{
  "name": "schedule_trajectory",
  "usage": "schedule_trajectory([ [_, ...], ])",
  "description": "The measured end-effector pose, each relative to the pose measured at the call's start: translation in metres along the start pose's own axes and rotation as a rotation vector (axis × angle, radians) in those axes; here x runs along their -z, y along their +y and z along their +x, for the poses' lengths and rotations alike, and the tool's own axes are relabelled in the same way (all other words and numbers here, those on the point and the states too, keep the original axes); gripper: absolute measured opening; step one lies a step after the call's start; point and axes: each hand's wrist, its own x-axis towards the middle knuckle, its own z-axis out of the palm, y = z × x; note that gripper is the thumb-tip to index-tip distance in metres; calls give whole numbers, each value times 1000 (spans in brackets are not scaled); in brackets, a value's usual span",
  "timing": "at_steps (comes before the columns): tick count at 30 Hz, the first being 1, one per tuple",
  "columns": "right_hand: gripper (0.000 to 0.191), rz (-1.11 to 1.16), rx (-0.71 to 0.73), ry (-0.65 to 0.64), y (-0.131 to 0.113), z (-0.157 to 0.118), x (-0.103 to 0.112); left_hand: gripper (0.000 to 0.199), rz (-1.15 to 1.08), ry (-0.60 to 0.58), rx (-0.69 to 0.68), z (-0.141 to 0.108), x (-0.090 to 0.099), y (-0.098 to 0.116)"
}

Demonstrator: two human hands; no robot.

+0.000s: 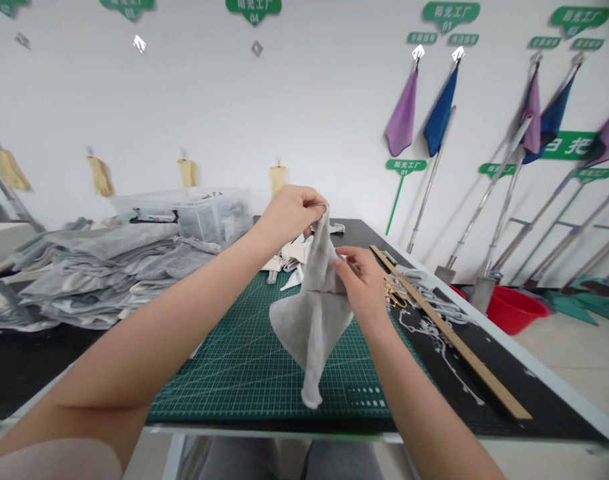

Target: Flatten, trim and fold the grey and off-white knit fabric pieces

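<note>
A piece of grey fabric point(312, 313) hangs in folds above the green cutting mat point(224, 367), its lower tip near the mat's front part. My left hand point(299, 212) pinches the fabric at its top corner. Lower down, on the right edge of the cloth, my right hand point(362, 280) is closed with thumb and fingers on it. Behind the hanging cloth lie white and pale fabric scraps point(295, 252), partly hidden by it.
At left is a tall pile of grey fabric pieces point(114, 267) before a clear plastic box point(194, 210). A wooden ruler point(454, 337), gold-handled scissors point(397, 297) and grey cords point(444, 333) lie right of the mat. A red bucket point(517, 310) stands beyond the table edge.
</note>
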Motion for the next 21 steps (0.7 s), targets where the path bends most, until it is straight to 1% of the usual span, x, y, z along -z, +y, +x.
schedule_trajectory([
  [2,18,-13,-1,16,4,-5,0,14,23,34,-21,-1,3,2],
  [4,19,63,-50,20,11,-10,-2,13,0,66,-10,-1,5,2],
  [7,21,214,-166,-26,23,-17,-5,11,-52,83,27,-1,11,0],
  [9,25,316,-219,-82,28,-21,-8,10,-85,99,40,0,14,-3],
  [10,32,377,-226,-131,29,-23,-10,11,-107,107,45,0,15,-5],
  [12,55,476,-207,-262,27,-27,-16,12,-168,94,53,-4,14,-9],
  [14,79,490,-176,-369,24,-33,-25,14,-236,21,63,-12,8,-12],
  [15,82,467,-173,-393,23,-35,-30,14,-267,-34,69,-17,3,-13],
  [16,77,435,-186,-400,23,-38,-35,15,-293,-93,79,-23,-1,-14],
  [17,62,400,-210,-406,25,-39,-40,16,-316,-153,93,-29,-5,-16],
  [18,42,369,-248,-415,29,-39,-45,17,-335,-204,114,-34,-7,-19],
  [19,26,346,-297,-428,35,-39,-47,18,-348,-241,136,-39,-8,-24],
  [20,19,333,-358,-454,43,-37,-49,19,-352,-265,158,-43,-7,-32],
  [21,19,336,-425,-487,52,-35,-49,20,-344,-271,181,-46,-5,-41],
])
